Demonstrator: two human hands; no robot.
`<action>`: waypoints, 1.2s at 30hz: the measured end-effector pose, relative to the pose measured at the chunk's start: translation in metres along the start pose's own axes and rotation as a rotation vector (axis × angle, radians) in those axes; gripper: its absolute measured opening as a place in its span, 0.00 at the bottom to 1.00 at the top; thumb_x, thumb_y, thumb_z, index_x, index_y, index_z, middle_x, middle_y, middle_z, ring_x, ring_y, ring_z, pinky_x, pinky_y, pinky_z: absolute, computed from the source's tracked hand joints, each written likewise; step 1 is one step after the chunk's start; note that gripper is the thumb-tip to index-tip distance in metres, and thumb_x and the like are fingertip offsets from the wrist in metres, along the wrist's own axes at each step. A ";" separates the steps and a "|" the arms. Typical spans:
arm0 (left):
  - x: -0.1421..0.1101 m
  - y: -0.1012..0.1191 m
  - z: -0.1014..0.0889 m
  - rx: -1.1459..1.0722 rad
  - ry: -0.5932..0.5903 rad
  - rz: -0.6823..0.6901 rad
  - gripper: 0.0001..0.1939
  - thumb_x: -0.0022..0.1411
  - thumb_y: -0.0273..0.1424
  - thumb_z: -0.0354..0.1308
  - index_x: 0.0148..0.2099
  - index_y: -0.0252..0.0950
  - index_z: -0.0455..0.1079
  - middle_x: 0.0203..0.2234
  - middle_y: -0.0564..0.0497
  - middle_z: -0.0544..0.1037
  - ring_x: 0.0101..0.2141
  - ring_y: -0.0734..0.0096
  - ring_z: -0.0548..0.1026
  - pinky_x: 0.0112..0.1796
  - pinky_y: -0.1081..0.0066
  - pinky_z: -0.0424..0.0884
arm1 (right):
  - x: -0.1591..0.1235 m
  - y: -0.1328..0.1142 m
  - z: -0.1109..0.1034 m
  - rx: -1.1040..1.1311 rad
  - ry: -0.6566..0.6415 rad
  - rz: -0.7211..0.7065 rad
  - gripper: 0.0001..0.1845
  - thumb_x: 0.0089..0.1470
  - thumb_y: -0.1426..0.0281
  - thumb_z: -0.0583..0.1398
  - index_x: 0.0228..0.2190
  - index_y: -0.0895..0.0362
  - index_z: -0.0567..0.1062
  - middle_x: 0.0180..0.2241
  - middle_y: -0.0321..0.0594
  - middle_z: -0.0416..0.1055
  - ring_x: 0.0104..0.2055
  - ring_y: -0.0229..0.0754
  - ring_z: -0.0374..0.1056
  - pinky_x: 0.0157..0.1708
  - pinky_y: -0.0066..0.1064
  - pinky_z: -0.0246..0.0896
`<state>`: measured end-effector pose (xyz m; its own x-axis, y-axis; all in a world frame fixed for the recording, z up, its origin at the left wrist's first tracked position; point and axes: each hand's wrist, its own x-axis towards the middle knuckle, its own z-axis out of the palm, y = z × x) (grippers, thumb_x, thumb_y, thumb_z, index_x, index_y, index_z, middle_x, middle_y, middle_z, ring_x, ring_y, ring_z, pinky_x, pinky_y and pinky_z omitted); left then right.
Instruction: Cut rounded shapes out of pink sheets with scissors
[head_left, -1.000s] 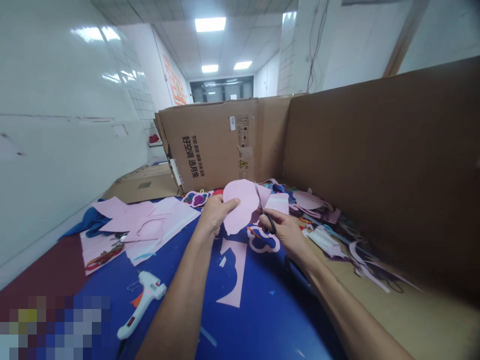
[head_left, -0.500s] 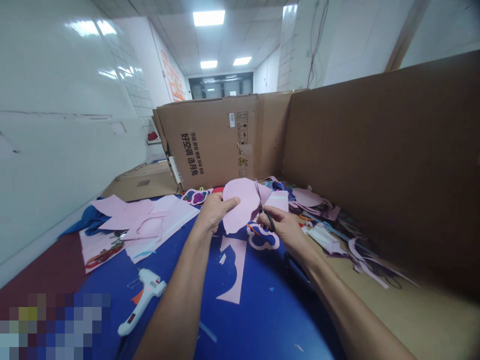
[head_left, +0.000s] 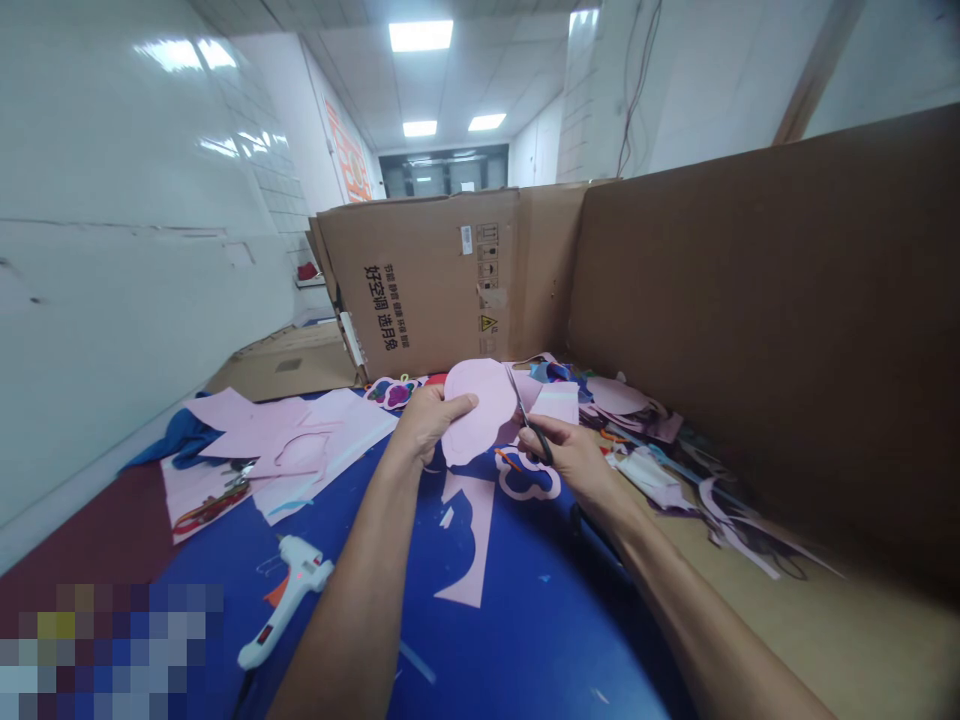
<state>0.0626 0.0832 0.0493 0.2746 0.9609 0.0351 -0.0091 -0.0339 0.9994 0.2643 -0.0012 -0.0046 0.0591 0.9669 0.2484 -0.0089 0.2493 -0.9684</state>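
Note:
My left hand [head_left: 435, 418] pinches a pink sheet [head_left: 484, 405] with a curved outline, thumb on top and fingers behind it. Scissors [head_left: 523, 395] with black handles are held in my right hand [head_left: 566, 450], their blades at the right side of the sheet. A strip of the sheet stands off beyond the blades. Below the hands lie a pink cloud-shaped outline piece [head_left: 527, 488] and a pink offcut [head_left: 480, 545] with a curved edge, both on the blue table surface [head_left: 510, 660].
A white glue gun [head_left: 289, 595] lies to the left, near more pink sheets [head_left: 259, 425]. Scraps [head_left: 660, 470] are heaped at the right along a tall cardboard wall [head_left: 750, 330]. Another cardboard panel [head_left: 442, 290] stands behind, with a colourful decorated piece [head_left: 394, 392] before it.
The pink sheet has tilted slightly and shifted a little left in my left hand. The scissor blades look a bit more apart. Otherwise the scene is nearly the same.

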 end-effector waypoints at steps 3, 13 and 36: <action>0.000 0.001 -0.001 -0.016 -0.003 0.000 0.15 0.46 0.33 0.72 0.35 0.29 0.81 0.26 0.43 0.83 0.22 0.67 0.78 0.23 0.72 0.71 | 0.000 -0.001 0.000 -0.021 -0.004 -0.011 0.23 0.50 0.50 0.70 0.33 0.58 0.82 0.27 0.34 0.68 0.31 0.39 0.60 0.32 0.31 0.56; 0.001 0.000 0.001 -0.060 0.051 -0.018 0.14 0.47 0.32 0.71 0.36 0.30 0.79 0.27 0.42 0.84 0.22 0.64 0.79 0.24 0.70 0.73 | 0.001 0.004 -0.001 -0.042 -0.014 -0.002 0.24 0.52 0.49 0.69 0.38 0.58 0.82 0.29 0.35 0.70 0.31 0.40 0.62 0.32 0.31 0.56; -0.016 0.024 0.011 0.070 0.115 0.060 0.15 0.46 0.33 0.73 0.36 0.29 0.81 0.23 0.46 0.82 0.20 0.67 0.77 0.22 0.72 0.70 | 0.009 0.025 0.004 0.231 -0.100 -0.020 0.28 0.58 0.50 0.68 0.53 0.55 0.81 0.37 0.42 0.78 0.36 0.41 0.69 0.32 0.30 0.59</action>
<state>0.0689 0.0635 0.0732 0.1637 0.9816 0.0984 0.0456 -0.1072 0.9932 0.2607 0.0140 -0.0266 -0.0371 0.9594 0.2796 -0.2377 0.2633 -0.9350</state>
